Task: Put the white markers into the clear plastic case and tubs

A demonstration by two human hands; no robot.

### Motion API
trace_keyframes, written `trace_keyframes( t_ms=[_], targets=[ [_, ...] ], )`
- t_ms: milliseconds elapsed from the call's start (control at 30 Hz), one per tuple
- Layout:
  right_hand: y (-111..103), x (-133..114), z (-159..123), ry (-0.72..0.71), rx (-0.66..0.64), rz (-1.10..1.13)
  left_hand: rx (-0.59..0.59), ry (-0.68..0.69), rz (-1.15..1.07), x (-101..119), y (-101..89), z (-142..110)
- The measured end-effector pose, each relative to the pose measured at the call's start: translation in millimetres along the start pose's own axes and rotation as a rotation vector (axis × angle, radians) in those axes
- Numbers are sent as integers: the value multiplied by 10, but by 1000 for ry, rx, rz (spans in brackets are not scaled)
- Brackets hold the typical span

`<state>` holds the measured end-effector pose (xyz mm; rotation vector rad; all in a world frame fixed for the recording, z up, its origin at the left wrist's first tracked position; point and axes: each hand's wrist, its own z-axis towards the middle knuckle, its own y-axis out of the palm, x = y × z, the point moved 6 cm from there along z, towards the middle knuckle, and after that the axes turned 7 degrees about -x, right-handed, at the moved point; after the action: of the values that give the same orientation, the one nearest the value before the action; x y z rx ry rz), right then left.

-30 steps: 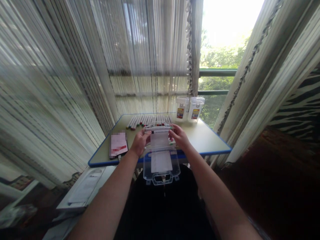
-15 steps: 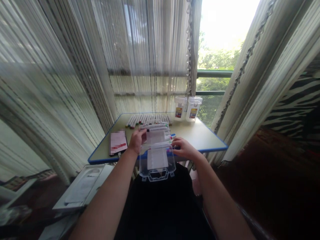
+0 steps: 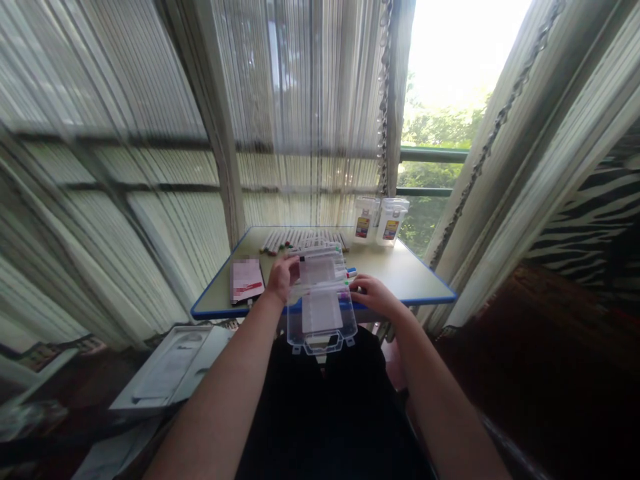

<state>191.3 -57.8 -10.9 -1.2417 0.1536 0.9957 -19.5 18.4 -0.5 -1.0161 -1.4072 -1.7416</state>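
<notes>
A clear plastic case (image 3: 320, 263) full of coloured markers lies open on the blue-edged table (image 3: 410, 277). Its transparent lid (image 3: 323, 323) hangs toward me over the table's near edge. My left hand (image 3: 283, 277) grips the case's left side, fingers curled over its rim. My right hand (image 3: 373, 293) rests at the case's right side, fingers bent onto markers that stick out there (image 3: 350, 273). Behind the case a row of loose markers (image 3: 300, 240) lies across the table.
Two clear lidded containers with yellow labels (image 3: 381, 220) stand at the table's far right. A phone with a pink cover (image 3: 247, 280) lies left of my left hand. A flat white box (image 3: 170, 367) sits low at left. Striped curtains surround the window.
My right hand came off the case's far right corner and moved nearer, down to the markers at its right side. My left hand stayed on the case. The view shifted slightly.
</notes>
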Motion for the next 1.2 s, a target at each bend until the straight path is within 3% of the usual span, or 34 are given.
trace_keyframes(
  t_ms=[333, 533, 633, 767, 967, 1200],
  targets=[
    [-137, 65, -32, 25, 176, 45, -8, 24, -96, -2, -59, 55],
    [-325, 294, -152, 210, 485, 332, -8, 17, -89, 23, -55, 44],
    [-359, 376, -216, 225, 661, 444, -18, 43, -61, 24, -27, 33],
    [-353, 509, -210, 201, 788, 650, -21, 34, -1, 11, 1, 25],
    [-380, 442, -124, 89, 702, 771, -13, 27, 80, 1, -12, 29],
    [-262, 21, 148, 3, 511, 645, -54, 22, 152, 1, 19, -11]
  ],
)
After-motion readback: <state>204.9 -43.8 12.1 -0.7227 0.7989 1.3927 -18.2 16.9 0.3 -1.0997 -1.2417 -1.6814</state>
